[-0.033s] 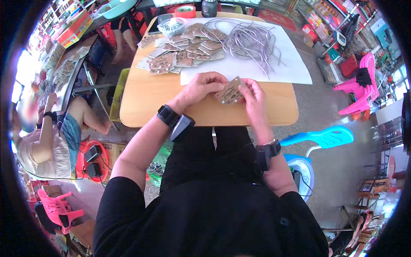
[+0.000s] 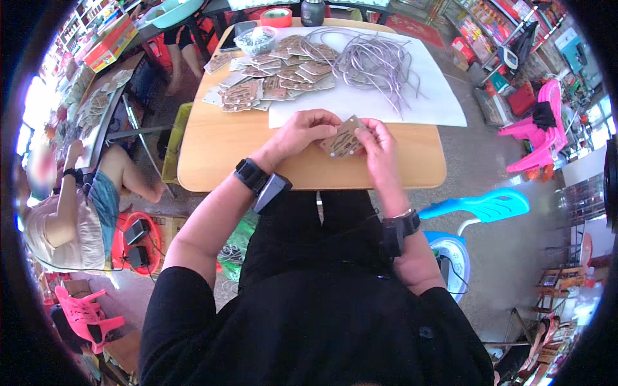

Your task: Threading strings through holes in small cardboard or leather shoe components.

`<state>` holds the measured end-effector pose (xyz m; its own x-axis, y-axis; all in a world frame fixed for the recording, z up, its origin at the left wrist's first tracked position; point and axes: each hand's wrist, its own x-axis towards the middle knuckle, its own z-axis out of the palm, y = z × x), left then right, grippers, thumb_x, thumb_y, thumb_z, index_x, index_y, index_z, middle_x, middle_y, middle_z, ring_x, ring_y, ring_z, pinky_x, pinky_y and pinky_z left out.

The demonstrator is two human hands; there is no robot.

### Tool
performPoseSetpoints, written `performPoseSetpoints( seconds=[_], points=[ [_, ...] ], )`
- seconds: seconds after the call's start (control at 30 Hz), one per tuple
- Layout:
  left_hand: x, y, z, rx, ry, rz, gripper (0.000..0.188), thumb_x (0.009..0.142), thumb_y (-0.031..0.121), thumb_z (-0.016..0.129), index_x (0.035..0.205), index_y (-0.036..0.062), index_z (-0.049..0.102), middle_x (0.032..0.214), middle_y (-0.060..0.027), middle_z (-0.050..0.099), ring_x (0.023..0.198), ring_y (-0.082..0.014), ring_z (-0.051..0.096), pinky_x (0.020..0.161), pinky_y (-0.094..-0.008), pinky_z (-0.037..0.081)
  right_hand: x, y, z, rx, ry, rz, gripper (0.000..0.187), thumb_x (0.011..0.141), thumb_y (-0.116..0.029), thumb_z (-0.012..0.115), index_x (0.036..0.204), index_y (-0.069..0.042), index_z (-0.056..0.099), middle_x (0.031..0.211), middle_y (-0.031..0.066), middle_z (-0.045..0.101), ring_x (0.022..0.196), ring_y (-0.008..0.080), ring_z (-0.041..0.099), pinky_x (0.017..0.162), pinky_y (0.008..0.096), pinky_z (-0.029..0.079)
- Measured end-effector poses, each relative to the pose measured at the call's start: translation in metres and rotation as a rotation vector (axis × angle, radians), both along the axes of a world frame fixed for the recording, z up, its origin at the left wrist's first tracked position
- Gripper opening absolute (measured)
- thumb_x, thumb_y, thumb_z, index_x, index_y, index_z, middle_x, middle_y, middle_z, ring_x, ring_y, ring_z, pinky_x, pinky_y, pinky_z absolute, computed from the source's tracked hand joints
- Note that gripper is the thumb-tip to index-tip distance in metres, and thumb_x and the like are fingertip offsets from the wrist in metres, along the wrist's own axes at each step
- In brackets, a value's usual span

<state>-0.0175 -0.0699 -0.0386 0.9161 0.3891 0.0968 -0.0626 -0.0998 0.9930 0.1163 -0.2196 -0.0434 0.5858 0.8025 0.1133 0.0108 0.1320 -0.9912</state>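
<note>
Over the near part of a light wooden table (image 2: 225,151), both my hands hold one small square brown tag (image 2: 342,139). It has dark printed marks and pale round spots near its corners. My left hand (image 2: 299,135) pinches its left side, while my right hand (image 2: 381,147) grips its right edge, thumb on the front face. Beyond my hands lies a loose pile of similar tags (image 2: 283,76), some brown side up, some pale. To its right, a tangle of thin grey-purple cords (image 2: 376,59) spreads over a white sheet (image 2: 441,108).
A clear bowl of small pieces (image 2: 255,41), a dark phone (image 2: 232,40), a red tape roll (image 2: 276,18) and a dark bottle (image 2: 313,13) stand at the back. Another person (image 2: 71,215) sits at a side table on the left. A blue chair (image 2: 492,206) stands right.
</note>
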Motion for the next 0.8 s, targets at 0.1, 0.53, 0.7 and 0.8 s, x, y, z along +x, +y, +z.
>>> performPoseSetpoints(
  seconds=[0.1,0.53,0.7,0.8],
  points=[
    [0.004,-0.001,-0.007,0.099,-0.038,0.028,0.023,0.088,0.016,0.061,0.102,-0.0013,0.064,0.083,-0.0015,0.064,0.074,-0.0072,0.056,0.067,-0.0238,0.047,0.000,0.004,-0.010,-0.078,-0.178,-0.037,0.027,0.092,-0.018,0.057,0.113,-0.001,0.056,0.095,0.0039,0.061,0.085,0.0105,0.055,0.077,0.0264,0.047],
    [0.000,0.001,-0.006,0.049,-0.006,0.137,0.018,0.090,0.015,0.057,0.095,-0.0011,0.062,0.080,-0.0026,0.062,0.078,-0.0081,0.056,0.073,-0.0260,0.047,0.101,0.004,-0.013,-0.546,-1.280,-0.606,0.007,0.085,-0.009,0.057,0.085,-0.003,0.054,0.080,0.0160,0.056,0.081,0.0338,0.059,0.066,0.0430,0.046],
    [-0.004,-0.002,-0.002,-0.034,-0.050,0.058,0.017,0.090,0.012,0.057,0.102,0.0014,0.063,0.086,-0.0007,0.062,0.078,-0.0062,0.055,0.073,-0.0243,0.047,0.044,-0.005,0.011,-0.251,-1.122,-0.262,0.005,0.086,-0.006,0.055,0.089,-0.003,0.053,0.076,0.0153,0.060,0.068,0.0366,0.060,0.059,0.0439,0.046],
    [-0.010,-0.003,0.009,-0.063,-0.049,-0.083,0.021,0.091,0.012,0.057,0.109,0.0027,0.063,0.088,-0.0002,0.063,0.080,-0.0056,0.056,0.074,-0.0233,0.047,-0.009,-0.018,0.050,-0.347,-0.788,0.123,0.007,0.087,-0.005,0.054,0.093,-0.002,0.055,0.070,0.0100,0.060,0.061,0.0272,0.060,0.057,0.0367,0.046]
  ],
)
